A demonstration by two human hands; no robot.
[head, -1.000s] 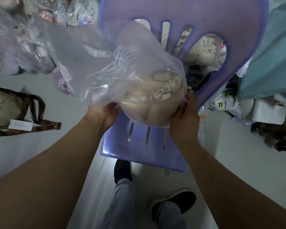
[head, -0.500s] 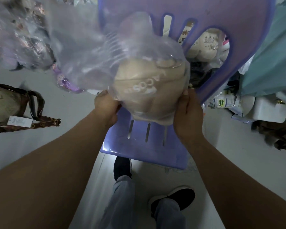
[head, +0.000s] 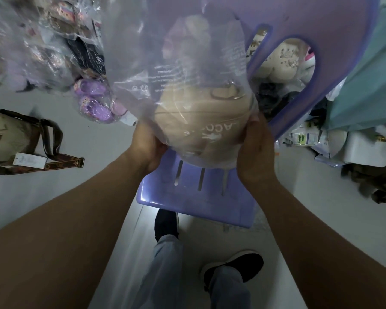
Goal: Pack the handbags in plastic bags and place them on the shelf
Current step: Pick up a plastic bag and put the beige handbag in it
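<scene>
Above the seat of the lilac plastic chair point(head: 198, 197) we hold a beige handbag point(head: 198, 128) between both hands, already inside a clear plastic bag point(head: 176, 52). The handbag sits at the bag's closed lower end, just over the slotted seat; we cannot tell whether it touches it. The loose plastic rises away from us in front of the chair back, faint white print showing on the film. White lettering on the handbag's side is only partly readable through the film.

Our left hand point(head: 148, 146) cups the lower left of the handbag, fingers curled round it through the film. Our right hand point(head: 256, 148) clasps the right side the same way, the back of the hand towards us and the fingers bent round the edge (their tips are hidden behind the handbag).

On the pale floor point(head: 103, 139) to the left lies a brown handbag point(head: 13, 139) with a patterned strap and a white tag point(head: 29, 160), well apart from the chair. Farther left and behind, wrapped goods are heaped, among them purple items in plastic point(head: 94, 101). Through the opening in the chair back a cream bag point(head: 283, 61) shows. A teal cloth point(head: 366, 85) hangs at the right. Below, our dark shoes point(head: 234, 266) stand near the chair's front edge.
</scene>
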